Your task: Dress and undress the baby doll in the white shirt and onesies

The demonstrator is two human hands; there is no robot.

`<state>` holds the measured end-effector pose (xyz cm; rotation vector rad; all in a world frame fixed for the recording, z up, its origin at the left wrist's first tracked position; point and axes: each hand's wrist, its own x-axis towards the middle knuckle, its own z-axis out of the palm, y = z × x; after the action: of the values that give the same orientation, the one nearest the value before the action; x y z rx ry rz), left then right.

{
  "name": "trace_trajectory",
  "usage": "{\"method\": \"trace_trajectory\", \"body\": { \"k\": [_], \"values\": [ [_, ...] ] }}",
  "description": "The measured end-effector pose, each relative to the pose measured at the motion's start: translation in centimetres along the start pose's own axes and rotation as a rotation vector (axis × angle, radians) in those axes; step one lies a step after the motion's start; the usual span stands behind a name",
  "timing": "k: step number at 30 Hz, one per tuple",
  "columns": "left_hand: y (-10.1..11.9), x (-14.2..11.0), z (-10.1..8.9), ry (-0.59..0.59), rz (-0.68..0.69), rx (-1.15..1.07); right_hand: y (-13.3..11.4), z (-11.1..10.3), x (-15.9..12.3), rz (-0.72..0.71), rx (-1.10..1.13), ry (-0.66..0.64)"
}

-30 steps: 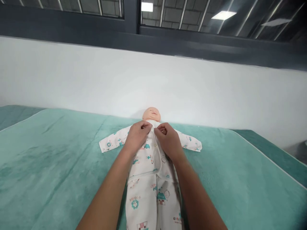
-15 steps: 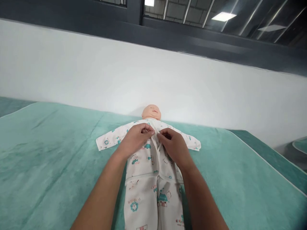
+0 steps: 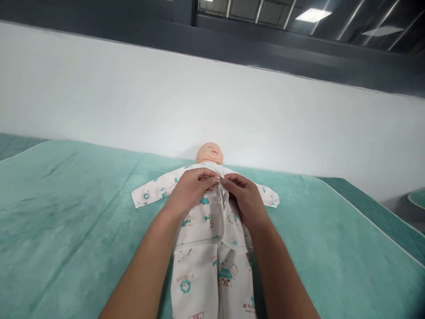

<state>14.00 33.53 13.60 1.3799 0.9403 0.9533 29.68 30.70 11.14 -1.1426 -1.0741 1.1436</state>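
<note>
A baby doll [image 3: 210, 153] lies on its back, dressed in a white printed baby shirt [image 3: 202, 221] and matching trousers [image 3: 199, 283]. The shirt's sleeves spread out to both sides. My left hand [image 3: 194, 186] pinches the shirt's front edge at the upper chest. From the other side, my right hand [image 3: 244, 195] pinches the opposing front edge, its fingertips almost touching the left ones. A small fastener, perhaps a button or snap, shows between the fingertips. Below the hands the two front edges hang loosely, with small round fasteners along the placket.
Under the doll spreads a green cloth [image 3: 83, 221] with a pale edge line at the right. A white wall [image 3: 166, 97] rises right behind the doll's head, with a dark window frame [image 3: 265, 48] above. Part of another green surface [image 3: 419, 198] shows at the far right.
Both hands have drawn closer together, the left one shifting slightly right, bringing the shirt's front edges together at the chest. The camera view has tilted slightly.
</note>
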Motion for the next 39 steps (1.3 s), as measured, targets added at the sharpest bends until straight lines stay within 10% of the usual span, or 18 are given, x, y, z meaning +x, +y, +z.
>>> {"method": "trace_trajectory", "body": {
  "k": [14,39],
  "values": [
    [-0.2,0.1,0.4,0.029,-0.026,-0.047,0.3,-0.2,0.3,0.035,0.159,-0.007],
    [0.1,0.2,1.1,0.108,-0.006,0.131,0.3,-0.4,0.4,-0.162,-0.269,-0.034]
  ]
}}
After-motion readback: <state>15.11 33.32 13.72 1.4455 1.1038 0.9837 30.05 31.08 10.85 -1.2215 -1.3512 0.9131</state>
